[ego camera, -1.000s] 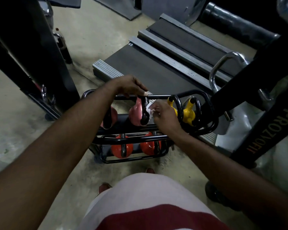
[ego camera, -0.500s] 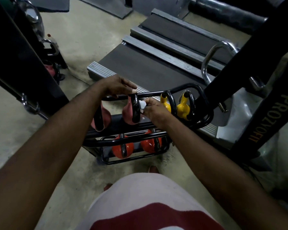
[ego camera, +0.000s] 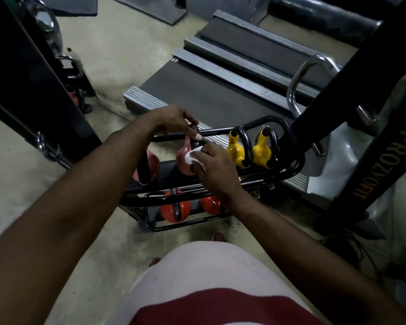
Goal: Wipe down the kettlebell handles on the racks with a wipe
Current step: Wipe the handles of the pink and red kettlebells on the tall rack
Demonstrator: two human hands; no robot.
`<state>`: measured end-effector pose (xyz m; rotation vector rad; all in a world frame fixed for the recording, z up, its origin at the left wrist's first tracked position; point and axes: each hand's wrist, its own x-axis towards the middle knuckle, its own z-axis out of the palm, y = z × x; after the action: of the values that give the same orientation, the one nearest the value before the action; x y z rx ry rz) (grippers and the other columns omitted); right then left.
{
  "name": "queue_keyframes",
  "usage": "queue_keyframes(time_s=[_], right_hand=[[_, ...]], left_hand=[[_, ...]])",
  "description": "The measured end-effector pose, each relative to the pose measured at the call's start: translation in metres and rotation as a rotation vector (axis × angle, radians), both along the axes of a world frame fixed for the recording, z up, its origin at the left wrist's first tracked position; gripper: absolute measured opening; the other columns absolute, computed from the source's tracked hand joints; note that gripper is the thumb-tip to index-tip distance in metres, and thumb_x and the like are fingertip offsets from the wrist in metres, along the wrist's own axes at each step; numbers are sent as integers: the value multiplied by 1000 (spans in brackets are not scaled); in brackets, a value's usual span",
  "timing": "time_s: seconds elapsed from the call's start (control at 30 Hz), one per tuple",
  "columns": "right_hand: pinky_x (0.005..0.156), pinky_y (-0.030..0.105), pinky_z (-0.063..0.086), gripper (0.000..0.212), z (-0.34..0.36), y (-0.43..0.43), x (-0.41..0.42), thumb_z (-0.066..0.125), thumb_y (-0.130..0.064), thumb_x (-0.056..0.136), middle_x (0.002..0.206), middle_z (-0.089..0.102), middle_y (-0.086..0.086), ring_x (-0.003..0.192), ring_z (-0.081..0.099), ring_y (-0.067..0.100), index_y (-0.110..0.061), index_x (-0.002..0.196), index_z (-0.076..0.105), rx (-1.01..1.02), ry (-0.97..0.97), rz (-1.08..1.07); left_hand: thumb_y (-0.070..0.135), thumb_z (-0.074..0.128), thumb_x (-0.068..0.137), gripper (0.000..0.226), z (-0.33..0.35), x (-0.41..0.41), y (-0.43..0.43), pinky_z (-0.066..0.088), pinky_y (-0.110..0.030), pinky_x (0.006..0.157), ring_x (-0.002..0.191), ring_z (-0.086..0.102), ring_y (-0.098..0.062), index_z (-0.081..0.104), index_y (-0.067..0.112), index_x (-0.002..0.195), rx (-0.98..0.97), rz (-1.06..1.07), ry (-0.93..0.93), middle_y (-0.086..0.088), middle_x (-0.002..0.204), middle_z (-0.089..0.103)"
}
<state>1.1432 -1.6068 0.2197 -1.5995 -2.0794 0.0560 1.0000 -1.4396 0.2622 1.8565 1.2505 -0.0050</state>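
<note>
A low black rack on the floor holds two pink kettlebells, two yellow ones on its upper tier and two orange ones below. My left hand grips the top of the black handle of the second pink kettlebell. My right hand holds a white wipe pressed against that same handle, just under my left fingers. Most of the handle is hidden by both hands.
A treadmill deck lies right behind the rack. A black machine frame lettered PROZYOFIT rises at the right, with a chrome handle. Another dark frame stands at the left. Concrete floor lies between them.
My right hand with the wipe has slid down the pink kettlebell's handle. My left hand has kept its hold at the top. The view has shifted slightly.
</note>
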Motion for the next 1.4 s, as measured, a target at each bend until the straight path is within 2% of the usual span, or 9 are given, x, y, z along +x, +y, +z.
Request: queue_keyframes(time_s=[0.27, 0.47, 0.6, 0.7, 0.87, 1.03, 1.17, 1.3, 1.4], right_hand=[[56, 28, 32, 26, 8, -7, -23, 67, -22, 84, 94, 60, 11, 82, 55, 24, -7, 105, 68, -6, -287, 46], [63, 29, 49, 17, -13, -22, 0, 61, -17, 90, 96, 60, 6, 83, 57, 19, -12, 102, 72, -17, -37, 86], [74, 19, 50, 13, -18, -26, 16, 64, -14, 90, 100, 67, -2, 91, 62, 7, -14, 98, 74, -113, 428, 18], [78, 21, 53, 19, -13, -14, 25, 67, -3, 86, 92, 70, -9, 90, 66, 4, -20, 93, 71, -387, 878, -121], [73, 27, 54, 31, -17, 29, 37, 47, 11, 91, 93, 70, 5, 88, 64, 19, -12, 102, 63, -938, 1242, -47], [97, 44, 52, 30, -14, 72, 35, 43, -3, 98, 116, 69, 16, 109, 65, 29, -5, 121, 63, -1219, 1033, 97], [86, 35, 53, 27, -8, 87, 41, 46, -11, 101, 120, 70, 11, 113, 65, 26, -10, 119, 65, -1285, 889, 115], [98, 45, 50, 24, -23, 65, 47, 49, -6, 99, 109, 72, 6, 107, 66, 25, -16, 112, 67, -1207, 1121, 119], [78, 30, 55, 15, -28, 33, 39, 52, 3, 95, 94, 71, 7, 86, 68, 15, -7, 99, 63, -954, 1244, 14]], left_hand=[[57, 90, 52, 76, -4, -2, -1, 51, -39, 100, 98, 68, -9, 71, 25, 118, 43, -28, -20, 8, 102, 74], [56, 90, 55, 74, -4, -2, -4, 53, -39, 97, 97, 68, -11, 70, 26, 119, 59, -19, -19, 7, 104, 74], [59, 90, 51, 76, -6, -5, -6, 56, -45, 93, 100, 68, -12, 70, 28, 118, 19, 15, -45, 7, 105, 73], [62, 89, 48, 78, -5, -5, -8, 55, -45, 94, 104, 66, -14, 70, 31, 118, 4, 29, -50, 8, 108, 73], [52, 90, 56, 70, -7, -5, -10, 46, -40, 106, 107, 65, -12, 71, 27, 119, 6, 48, -75, 8, 109, 73], [54, 89, 55, 77, -2, -1, -13, 46, -40, 106, 109, 64, -14, 68, 26, 124, 16, 49, -37, 5, 116, 72], [72, 86, 33, 99, -2, -1, -14, 46, -39, 106, 106, 66, -10, 69, 27, 120, 6, 58, -67, 9, 109, 74], [50, 91, 56, 72, -6, -3, -15, 48, -36, 104, 101, 68, -8, 71, 22, 119, 11, 64, -89, 9, 103, 75], [46, 90, 61, 65, -4, -5, -18, 48, -28, 100, 102, 67, -6, 71, 22, 119, 20, 70, -103, 8, 105, 74]])
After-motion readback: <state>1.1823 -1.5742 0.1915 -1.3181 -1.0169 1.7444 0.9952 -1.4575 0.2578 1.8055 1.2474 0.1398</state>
